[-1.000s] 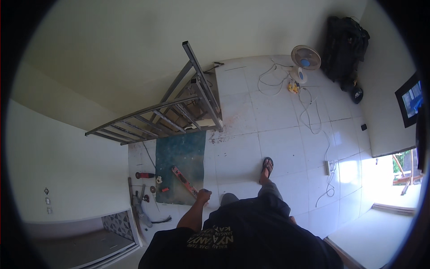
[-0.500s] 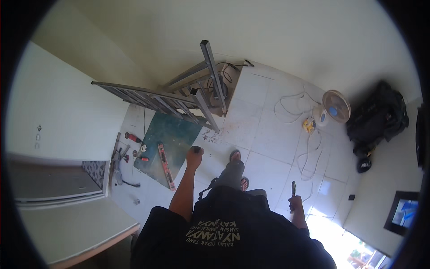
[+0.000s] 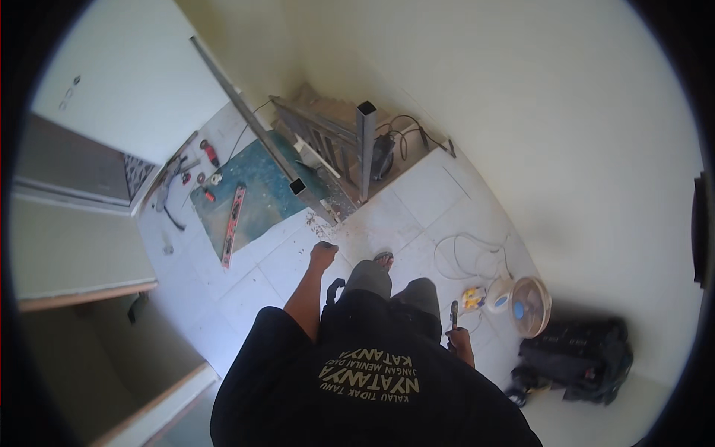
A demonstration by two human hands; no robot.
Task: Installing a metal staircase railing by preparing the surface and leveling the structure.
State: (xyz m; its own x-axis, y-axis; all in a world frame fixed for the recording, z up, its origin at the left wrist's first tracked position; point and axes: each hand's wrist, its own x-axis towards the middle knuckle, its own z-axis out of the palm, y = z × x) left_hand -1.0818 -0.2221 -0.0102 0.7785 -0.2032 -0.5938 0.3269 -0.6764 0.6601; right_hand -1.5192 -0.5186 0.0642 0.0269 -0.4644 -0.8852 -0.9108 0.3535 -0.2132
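Note:
My left hand (image 3: pixel 322 259) is closed in a fist above the tiled floor, around a small dark object (image 3: pixel 325 245) whose kind I cannot make out. In my right hand (image 3: pixel 462 343), low beside my right leg, is a slim hand tool (image 3: pixel 454 313) with a metal upper end pointing up; its exact kind is too small to tell. Ahead of me stands a grey metal railing of square tubes (image 3: pixel 366 149), with an open-topped post (image 3: pixel 297 186) nearest my left hand. Neither hand touches it.
A green sheet (image 3: pixel 264 190) on the floor carries a red spirit level (image 3: pixel 234 223). Left of it lie a red power tool (image 3: pixel 209 153) and several small tools. Stairs descend behind the railing. At right are a fan (image 3: pixel 530 307), a white cable (image 3: pixel 447 253) and a black bag (image 3: pixel 577 357).
My view has turned left and I have stepped closer to the railing, so the fan and bag sit lower in view. Both hands keep their hold.

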